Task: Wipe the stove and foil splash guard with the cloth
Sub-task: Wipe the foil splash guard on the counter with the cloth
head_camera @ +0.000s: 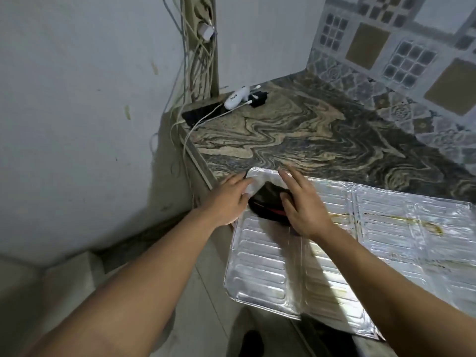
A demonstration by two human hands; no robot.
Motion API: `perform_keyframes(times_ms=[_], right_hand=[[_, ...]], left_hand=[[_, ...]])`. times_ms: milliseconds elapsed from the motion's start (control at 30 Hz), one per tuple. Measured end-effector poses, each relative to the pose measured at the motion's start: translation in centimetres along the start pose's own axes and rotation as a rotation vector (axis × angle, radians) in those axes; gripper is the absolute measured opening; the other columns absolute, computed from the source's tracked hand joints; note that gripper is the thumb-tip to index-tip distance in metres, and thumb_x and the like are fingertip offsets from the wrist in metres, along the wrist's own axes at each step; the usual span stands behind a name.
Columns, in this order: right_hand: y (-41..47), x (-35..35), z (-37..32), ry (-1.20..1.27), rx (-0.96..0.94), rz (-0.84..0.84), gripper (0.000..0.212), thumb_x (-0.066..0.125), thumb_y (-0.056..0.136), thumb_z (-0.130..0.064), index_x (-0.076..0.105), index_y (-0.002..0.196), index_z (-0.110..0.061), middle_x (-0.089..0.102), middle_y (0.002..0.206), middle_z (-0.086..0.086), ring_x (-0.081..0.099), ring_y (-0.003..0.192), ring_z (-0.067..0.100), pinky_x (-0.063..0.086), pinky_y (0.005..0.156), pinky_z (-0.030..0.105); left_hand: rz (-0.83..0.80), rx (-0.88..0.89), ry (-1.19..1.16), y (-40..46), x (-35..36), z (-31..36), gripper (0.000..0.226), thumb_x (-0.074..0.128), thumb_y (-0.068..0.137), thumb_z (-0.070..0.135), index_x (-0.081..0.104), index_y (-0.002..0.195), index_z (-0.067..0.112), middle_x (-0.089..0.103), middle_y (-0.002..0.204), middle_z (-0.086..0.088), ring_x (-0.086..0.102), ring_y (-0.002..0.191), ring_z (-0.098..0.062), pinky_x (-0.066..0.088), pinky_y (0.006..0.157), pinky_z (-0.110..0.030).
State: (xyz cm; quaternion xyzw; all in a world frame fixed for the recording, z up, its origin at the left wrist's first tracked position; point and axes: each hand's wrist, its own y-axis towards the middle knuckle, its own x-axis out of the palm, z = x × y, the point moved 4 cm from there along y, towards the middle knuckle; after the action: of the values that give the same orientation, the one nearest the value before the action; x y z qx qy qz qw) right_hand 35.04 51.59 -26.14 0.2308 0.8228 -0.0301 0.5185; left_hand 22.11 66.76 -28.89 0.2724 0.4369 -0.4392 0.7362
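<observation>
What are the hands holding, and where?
The right hand presses the dark cloth flat on the foil splash guard, fingers straight on top. The left hand holds the foil's left edge.

Both arms are bare, no sleeves anywhere. Left hand (226, 202) and right hand (304, 207): no rings, watches or gloves.

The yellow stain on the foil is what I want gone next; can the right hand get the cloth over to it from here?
Probably yes: the right hand presses the cloth on the foil, and nothing lies between it and the stain.
</observation>
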Motion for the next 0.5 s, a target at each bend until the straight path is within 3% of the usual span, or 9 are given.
perform_keyframes(times_ms=[100, 200, 367, 500], right_hand=[[1.5, 1.8, -0.2, 0.057, 0.126, -0.017, 0.053, 0.044, 0.100, -0.020, 0.031, 0.151, -0.014, 0.020, 0.161, 0.015, 0.019, 0.148, 0.033, 0.022, 0.119, 0.043], [3.0, 4.0, -0.3, -0.072, 0.172, -0.125, 0.053, 0.036, 0.103, -0.031, 0.027, 0.153, -0.014, 0.016, 0.162, 0.017, 0.015, 0.148, 0.037, 0.015, 0.120, 0.046], [2.0, 6.2, 0.0, -0.311, 0.184, -0.194, 0.061, 0.019, 0.101, -0.045, 0.015, 0.156, -0.019, 0.010, 0.164, 0.007, 0.005, 0.151, 0.031, 0.005, 0.119, 0.046], [1.8, 6.0, -0.3, -0.352, 0.171, -0.207, 0.063, 0.017, 0.100, -0.046, 0.011, 0.156, -0.018, 0.008, 0.165, 0.007, 0.001, 0.151, 0.029, 0.003, 0.120, 0.045]], left_hand=[[-0.005, 0.046, 0.024, 2.3, 0.1, 0.1, 0.046, 0.042, 0.103, 0.019, 0.041, 0.149, 0.015, 0.032, 0.160, -0.011, 0.023, 0.149, -0.028, 0.009, 0.122, -0.031], [-0.024, 0.098, 0.078, 4.8, 0.1, 0.0, 0.048, 0.040, 0.104, 0.020, 0.039, 0.151, 0.015, 0.030, 0.161, -0.011, 0.021, 0.150, -0.026, 0.012, 0.122, -0.033], [-0.178, 0.043, 0.261, 5.7, 2.3, -1.8, 0.056, 0.020, 0.105, 0.047, 0.009, 0.158, 0.034, 0.000, 0.167, 0.005, -0.003, 0.153, -0.020, 0.000, 0.121, -0.041], [-0.180, 0.051, 0.316, 5.9, 3.1, -2.3, 0.057, 0.011, 0.103, 0.051, 0.001, 0.157, 0.036, -0.005, 0.167, 0.005, -0.007, 0.153, -0.020, -0.002, 0.120, -0.043]])
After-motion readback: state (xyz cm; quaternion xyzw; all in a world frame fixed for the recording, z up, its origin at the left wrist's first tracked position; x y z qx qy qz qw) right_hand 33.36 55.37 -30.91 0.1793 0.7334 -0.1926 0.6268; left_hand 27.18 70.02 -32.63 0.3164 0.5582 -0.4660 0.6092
